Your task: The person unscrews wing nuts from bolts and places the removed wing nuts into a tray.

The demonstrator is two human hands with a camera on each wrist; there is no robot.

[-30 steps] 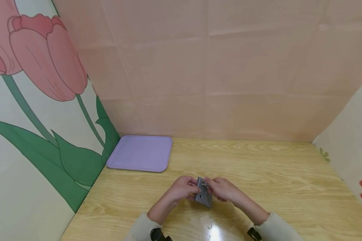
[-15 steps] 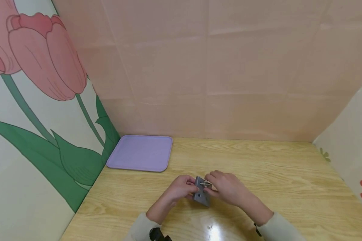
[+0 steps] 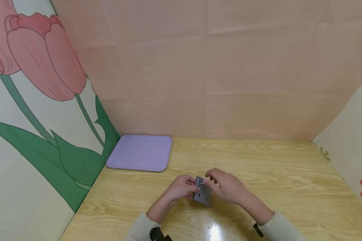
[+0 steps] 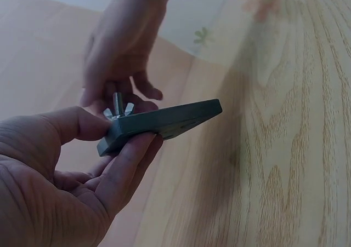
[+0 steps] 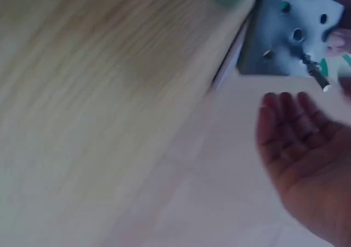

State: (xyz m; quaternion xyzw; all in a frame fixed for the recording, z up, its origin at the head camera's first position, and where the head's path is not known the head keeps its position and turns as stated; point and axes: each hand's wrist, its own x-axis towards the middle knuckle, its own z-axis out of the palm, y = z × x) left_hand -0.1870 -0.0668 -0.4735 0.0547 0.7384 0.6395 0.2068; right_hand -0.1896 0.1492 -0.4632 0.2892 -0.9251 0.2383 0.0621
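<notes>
My left hand [image 3: 180, 186] pinches a grey plate with several holes [image 3: 203, 198] near one corner, holding it tilted above the table. In the left wrist view a threaded bolt [image 4: 117, 103] stands out of the plate, with a silver wing nut [image 4: 129, 109] low on it, near the left thumb. My right hand [image 3: 229, 188] hovers just beside the bolt, its fingers loosely bent and spread from the thumb. The right wrist view has those fingers [image 5: 299, 124] apart from the bolt end; whether the thumb touches the nut cannot be made out.
A flat purple tray [image 3: 140, 153] lies at the back left of the wooden table [image 3: 259, 164]. Behind the table rises a pinkish-brown sheet [image 3: 205, 73]. Walls with painted flowers flank the left and right sides.
My right hand has shifted from gripping at the bolt to a looser pose, its fingers lifting up and away. The left hand and plate have barely moved.
</notes>
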